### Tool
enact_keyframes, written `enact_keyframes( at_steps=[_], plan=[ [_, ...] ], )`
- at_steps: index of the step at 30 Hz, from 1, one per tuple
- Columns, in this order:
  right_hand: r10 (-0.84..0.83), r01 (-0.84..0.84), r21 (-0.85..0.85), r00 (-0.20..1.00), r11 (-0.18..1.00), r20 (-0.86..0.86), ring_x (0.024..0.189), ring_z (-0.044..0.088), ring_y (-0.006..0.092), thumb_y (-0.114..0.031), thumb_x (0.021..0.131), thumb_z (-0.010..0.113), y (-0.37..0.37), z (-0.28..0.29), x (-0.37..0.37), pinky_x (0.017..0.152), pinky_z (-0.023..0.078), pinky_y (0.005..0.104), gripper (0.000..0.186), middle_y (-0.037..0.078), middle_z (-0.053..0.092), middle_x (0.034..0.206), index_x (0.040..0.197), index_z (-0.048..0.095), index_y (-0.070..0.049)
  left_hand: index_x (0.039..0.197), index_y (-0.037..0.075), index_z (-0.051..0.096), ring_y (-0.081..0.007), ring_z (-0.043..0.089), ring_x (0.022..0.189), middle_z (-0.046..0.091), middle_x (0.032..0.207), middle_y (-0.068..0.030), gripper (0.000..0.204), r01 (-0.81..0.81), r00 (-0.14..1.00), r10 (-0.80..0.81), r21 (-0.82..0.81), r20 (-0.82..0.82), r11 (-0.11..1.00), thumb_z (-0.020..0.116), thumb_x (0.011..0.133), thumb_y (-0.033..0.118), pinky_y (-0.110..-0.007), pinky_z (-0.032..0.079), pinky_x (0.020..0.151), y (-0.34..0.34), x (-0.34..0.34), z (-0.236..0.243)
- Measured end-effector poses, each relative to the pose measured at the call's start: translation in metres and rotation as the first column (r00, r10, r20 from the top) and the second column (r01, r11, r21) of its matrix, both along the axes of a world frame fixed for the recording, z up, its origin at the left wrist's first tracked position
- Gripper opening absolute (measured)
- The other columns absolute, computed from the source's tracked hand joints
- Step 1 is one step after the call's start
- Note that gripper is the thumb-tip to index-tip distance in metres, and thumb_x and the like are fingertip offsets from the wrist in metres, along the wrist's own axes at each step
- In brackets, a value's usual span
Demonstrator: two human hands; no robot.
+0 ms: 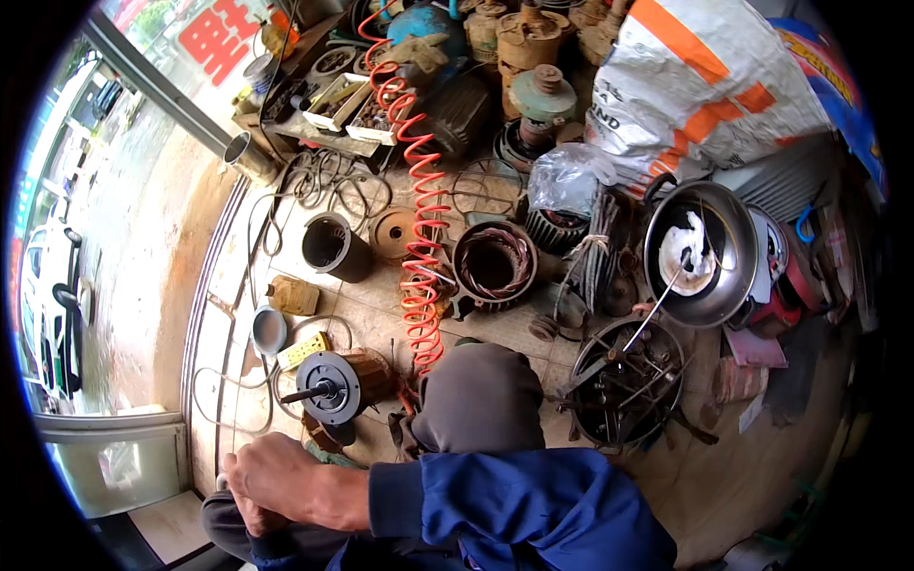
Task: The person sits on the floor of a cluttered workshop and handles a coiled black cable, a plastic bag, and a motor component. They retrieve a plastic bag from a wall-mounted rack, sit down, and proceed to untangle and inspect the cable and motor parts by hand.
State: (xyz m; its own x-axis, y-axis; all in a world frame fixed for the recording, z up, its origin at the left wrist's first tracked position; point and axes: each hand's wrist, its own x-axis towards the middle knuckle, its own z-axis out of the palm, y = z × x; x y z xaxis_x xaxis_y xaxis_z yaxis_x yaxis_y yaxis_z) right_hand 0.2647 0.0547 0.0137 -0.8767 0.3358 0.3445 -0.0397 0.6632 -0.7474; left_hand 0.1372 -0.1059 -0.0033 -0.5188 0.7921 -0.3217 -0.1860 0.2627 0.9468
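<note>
At the lower left, my right hand [295,481] reaches across from a blue sleeve and lies over my left hand [259,517]. Both hands are closed together above my dark-trousered leg. A small pale, rounded piece [223,482] peeks out at their left edge; its kind is hidden by the fingers. Just beyond the hands lies an electric motor part [335,385] with a round grey end plate and a dark shaft pointing left. Neither hand touches it. My other knee [484,395] rises beside it.
A red coiled hose [419,205] runs down the middle. Around it stand a wound motor stator [495,265], a hollow cylinder [336,247], a yellow power strip [303,350] and a grey bowl [269,330]. Rightward are a tool-filled basin [578,385], a metal pan [738,257] and a white-orange sack [705,86].
</note>
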Motion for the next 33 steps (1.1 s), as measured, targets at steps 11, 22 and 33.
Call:
enact_keyframes(
  at_steps=[11, 22, 33],
  plan=[
    [0.052, -0.008, -0.315, 0.990, 0.949, 0.131, 0.058, 0.068, 0.0282, -0.017, 0.075, 0.064, 0.019, -0.009, 0.006, 0.050, 0.054, 0.0388, 0.021, 0.018, 0.066, 0.071, 0.084, 0.061, 0.002, 0.087, 0.001, 0.062, -0.0111, 0.060, 0.074, 0.065, 0.082, -0.0030, 0.018, -0.084, 0.989, 0.085, -0.013, 0.122, 0.996, 0.071, 0.085, 0.016, -0.026, 0.049, 0.071, 0.026, -0.010, -0.063],
    [-0.068, 0.049, 0.073, 0.960, 0.996, 0.273, 0.056, 0.063, 0.0189, -0.011, 0.077, 0.060, 0.025, -0.029, 0.007, 0.047, 0.050, 0.0317, 0.008, 0.008, 0.060, 0.066, 0.079, 0.061, -0.003, 0.081, 0.002, 0.063, -0.0092, 0.060, 0.073, 0.067, 0.082, -0.0036, 0.011, 0.062, 0.995, -0.050, -0.147, 0.085, 0.987, 0.073, 0.078, 0.003, -0.025, 0.049, 0.069, 0.047, -0.014, -0.062],
    [-0.127, 0.090, 0.128, 0.940, 0.988, 0.316, 0.056, 0.063, 0.0181, -0.012, 0.081, 0.061, 0.037, -0.026, -0.004, 0.049, 0.048, 0.0316, 0.010, 0.003, 0.055, 0.064, 0.081, 0.051, -0.009, 0.070, 0.003, 0.059, -0.0080, 0.056, 0.062, 0.063, 0.068, -0.0019, 0.032, -0.019, 0.963, 0.025, -0.024, 0.268, 1.000, 0.080, 0.083, 0.024, -0.025, 0.046, 0.057, 0.038, -0.008, -0.073]
  ],
)
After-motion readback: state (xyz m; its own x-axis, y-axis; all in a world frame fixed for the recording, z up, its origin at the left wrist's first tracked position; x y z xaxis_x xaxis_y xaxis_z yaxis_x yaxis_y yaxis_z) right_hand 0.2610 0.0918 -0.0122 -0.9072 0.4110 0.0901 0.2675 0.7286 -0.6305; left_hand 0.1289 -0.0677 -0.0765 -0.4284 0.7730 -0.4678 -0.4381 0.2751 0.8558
